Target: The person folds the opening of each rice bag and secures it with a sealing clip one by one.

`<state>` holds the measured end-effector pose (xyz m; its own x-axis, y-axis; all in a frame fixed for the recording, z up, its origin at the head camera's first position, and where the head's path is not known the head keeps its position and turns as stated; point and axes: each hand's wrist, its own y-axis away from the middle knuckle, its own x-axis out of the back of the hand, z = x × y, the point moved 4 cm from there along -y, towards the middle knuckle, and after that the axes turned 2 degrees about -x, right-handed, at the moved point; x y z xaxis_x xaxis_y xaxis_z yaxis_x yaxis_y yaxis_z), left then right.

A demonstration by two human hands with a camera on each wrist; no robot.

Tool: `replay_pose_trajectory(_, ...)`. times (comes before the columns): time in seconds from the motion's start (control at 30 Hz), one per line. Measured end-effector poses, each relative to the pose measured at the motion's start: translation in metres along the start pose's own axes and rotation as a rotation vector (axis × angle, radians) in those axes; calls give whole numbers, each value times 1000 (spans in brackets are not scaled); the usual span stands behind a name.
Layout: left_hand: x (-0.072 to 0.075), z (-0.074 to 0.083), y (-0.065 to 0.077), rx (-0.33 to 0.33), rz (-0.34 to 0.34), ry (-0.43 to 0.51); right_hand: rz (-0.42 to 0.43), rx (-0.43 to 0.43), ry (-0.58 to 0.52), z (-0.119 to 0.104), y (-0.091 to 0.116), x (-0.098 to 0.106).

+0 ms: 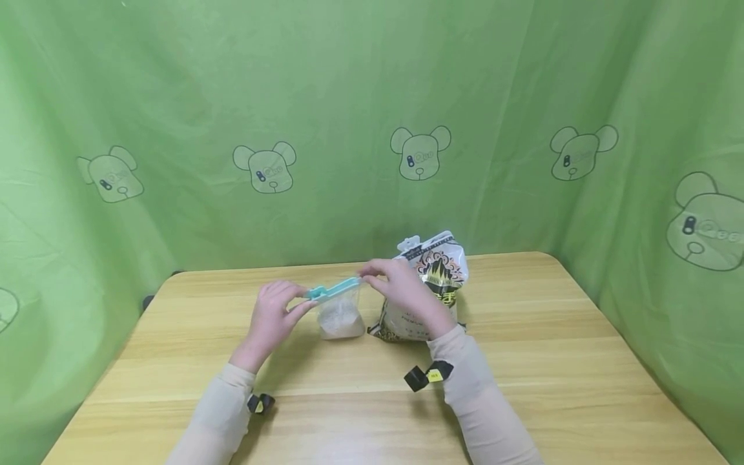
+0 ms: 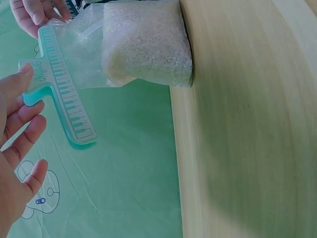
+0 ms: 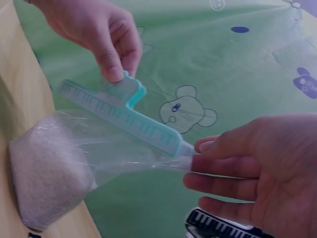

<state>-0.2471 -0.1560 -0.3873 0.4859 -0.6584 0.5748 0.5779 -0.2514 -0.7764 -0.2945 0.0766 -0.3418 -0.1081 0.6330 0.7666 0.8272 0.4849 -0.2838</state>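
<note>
A small clear plastic bag of white rice-like grains (image 1: 341, 323) stands on the table, its upper part slack and drawn upward. Along its top lies a teal bag clip with a piano-key pattern (image 2: 69, 94). My left hand (image 1: 273, 315) pinches the clip's handle between thumb and fingers; in the left wrist view the other fingers are spread. With thumb and forefinger, my right hand (image 3: 277, 171) pinches the bag's top corner beside the clip's end, its remaining fingers extended. The bag's edge under the clip is partly hidden.
Just right of the small bag, a large printed bag (image 1: 444, 268) stands behind my right forearm, with a black-and-white clip (image 3: 218, 225) along its top. The wooden table (image 1: 523, 374) reaches back to a green curtain (image 1: 349, 77) with bear-head drawings.
</note>
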Motion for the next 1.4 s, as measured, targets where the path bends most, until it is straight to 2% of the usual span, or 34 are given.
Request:
replay_pose_trajectory(0.17,-2,-2,1,14,-13,10,55,-31,-57,2,6,8)
replay_pose_trajectory(0.4,-3,-3,2,29,-18,9,122,-23,-108,5,22,10)
replay_pose_trajectory(0.67,-3,-2,2,35,-27,21,17,-42,-163,10,42,1)
replay_pose_trajectory(0.87,-2,-2,2,34,-25,19,-78,-83,-229,15,45,-11)
replay_pose_trajectory(1.0,-2,-2,2,21,-17,17,-115,-86,-219,14,46,-17)
replay_pose_trajectory(1.4,-2,0,0,20,-3,9,-138,-66,-159,12,47,-18)
